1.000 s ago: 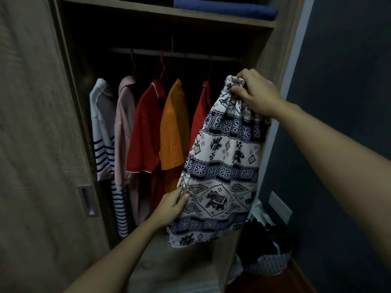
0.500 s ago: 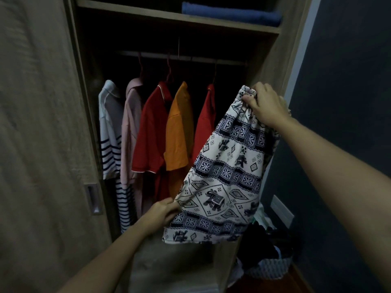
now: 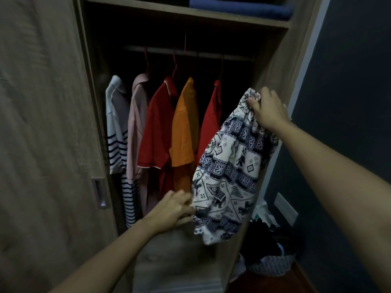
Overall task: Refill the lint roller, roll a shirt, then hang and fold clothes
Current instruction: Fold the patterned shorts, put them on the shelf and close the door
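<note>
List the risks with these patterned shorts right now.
1. The right hand grips only a bunch of waistband on the shorts, and the left hand holds just their lower edge. A slip might drop them towards the basket below.
2. The shorts hang close to the nearest red shirt, so swinging them in may knock it askew.

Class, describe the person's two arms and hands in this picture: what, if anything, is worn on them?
No sleeve shows on the left forearm or the right forearm; both are bare to the frame's edge. The left hand and right hand wear no gloves; no watch, bracelet or ring is visible.
</note>
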Tool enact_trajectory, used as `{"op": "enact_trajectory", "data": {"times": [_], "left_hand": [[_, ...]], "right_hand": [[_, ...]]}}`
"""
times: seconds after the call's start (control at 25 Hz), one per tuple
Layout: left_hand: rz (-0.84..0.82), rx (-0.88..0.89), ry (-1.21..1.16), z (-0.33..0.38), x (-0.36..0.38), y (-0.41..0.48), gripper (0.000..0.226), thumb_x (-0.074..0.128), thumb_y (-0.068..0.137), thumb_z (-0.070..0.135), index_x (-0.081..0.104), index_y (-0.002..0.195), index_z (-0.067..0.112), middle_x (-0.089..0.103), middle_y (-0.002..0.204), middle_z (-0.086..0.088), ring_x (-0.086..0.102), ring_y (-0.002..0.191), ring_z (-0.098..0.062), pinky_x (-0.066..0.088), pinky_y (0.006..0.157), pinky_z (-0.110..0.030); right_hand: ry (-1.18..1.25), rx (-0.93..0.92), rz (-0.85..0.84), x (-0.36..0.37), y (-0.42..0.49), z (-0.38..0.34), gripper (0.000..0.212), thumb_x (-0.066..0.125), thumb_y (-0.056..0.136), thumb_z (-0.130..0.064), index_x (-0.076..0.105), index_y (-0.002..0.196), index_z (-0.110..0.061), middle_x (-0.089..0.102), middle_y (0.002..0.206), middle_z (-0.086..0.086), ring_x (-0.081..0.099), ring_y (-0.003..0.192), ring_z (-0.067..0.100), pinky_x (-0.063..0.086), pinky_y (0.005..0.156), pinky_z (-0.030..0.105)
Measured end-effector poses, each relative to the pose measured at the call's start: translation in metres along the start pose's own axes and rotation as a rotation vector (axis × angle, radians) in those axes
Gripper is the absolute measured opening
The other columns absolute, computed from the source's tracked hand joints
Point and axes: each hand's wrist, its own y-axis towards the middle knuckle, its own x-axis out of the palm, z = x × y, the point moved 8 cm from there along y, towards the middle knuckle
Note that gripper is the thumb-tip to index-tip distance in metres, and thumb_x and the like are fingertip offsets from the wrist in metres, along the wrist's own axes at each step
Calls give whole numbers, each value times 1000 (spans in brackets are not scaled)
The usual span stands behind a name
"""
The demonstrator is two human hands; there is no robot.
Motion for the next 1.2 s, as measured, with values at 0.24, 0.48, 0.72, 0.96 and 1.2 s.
{"op": "enact_trajectory", "data": {"times": [0.24, 0.48, 0.72, 0.96, 1.2], "left_hand": [[19, -6, -698, 56, -68, 53, 21, 52, 92, 21, 51, 78, 6, 48, 77, 2, 43, 73, -3, 33, 67, -20], [154, -342, -821, 11, -75, 47, 15, 58, 91, 32, 68, 94, 21, 68, 79, 3, 59, 68, -5, 44, 64, -24], [278, -468, -706, -17, -109, 57, 27, 65, 82, 44, 65, 71, 19, 66, 66, -1, 59, 62, -17, 44, 55, -33], [434, -523, -789, -35, -117, 61, 7, 71, 81, 28, 67, 75, 29, 69, 73, 10, 62, 71, -1, 47, 63, -19], [522, -675, -586, -41, -107, 63, 24, 71, 79, 33, 55, 71, 18, 58, 62, 3, 47, 57, -7, 35, 54, -22]], "right_hand": [[336, 125, -384, 73, -51, -9, 50, 42, 94, -46, 38, 119, -3, 57, 111, 17, 56, 99, 31, 43, 79, 37], [796, -53, -644, 112, -131, -35, 19, 46, 96, -20, 29, 88, -20, 35, 75, -3, 33, 68, 9, 32, 58, 23], [1039, -20, -651, 103, -140, -47, 26, 42, 96, -5, 57, 80, -19, 56, 81, -6, 54, 73, 0, 41, 68, 15], [1384, 163, -771, 100, -144, -59, 30, 45, 83, -33, 67, 97, -17, 68, 98, 2, 63, 92, 14, 49, 77, 25], [1075, -44, -597, 104, -150, -60, 12, 71, 80, -27, 68, 91, -24, 72, 85, -9, 66, 80, 0, 50, 73, 18]]}}
